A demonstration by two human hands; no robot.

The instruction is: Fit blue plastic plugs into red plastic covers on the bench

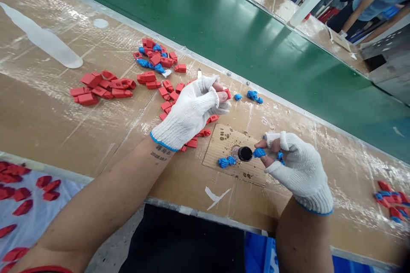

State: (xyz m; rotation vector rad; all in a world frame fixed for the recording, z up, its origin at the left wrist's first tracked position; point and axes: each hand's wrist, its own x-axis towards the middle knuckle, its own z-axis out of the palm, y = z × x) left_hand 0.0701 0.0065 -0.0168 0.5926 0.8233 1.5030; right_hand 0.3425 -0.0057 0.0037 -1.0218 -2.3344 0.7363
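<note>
My left hand (pixel 201 104), in a white glove with bare fingertips, pinches a small red plastic piece (pixel 226 93) above a loose spread of red pieces (pixel 166 105). Between the thumb and fingertip of my right hand (pixel 293 162), gloved the same way, is a small blue plastic piece (pixel 259 152). It is held just beside a small jar with a black top (pixel 245 154), which stands on a spotted cardboard sheet (pixel 214 155). Left of the jar lie blue pieces (pixel 226 161). More blue bits show partly behind my right fingers.
Red pieces form a pile (pixel 101 87) at left, and a mixed red-blue pile (pixel 155 56) lies behind. Blue pieces (pixel 254 96) rest near the green belt (pixel 192 21). Red-and-blue pieces (pixel 392 199) sit far right. A white bottle (pixel 309 4) stands across the belt, near other people.
</note>
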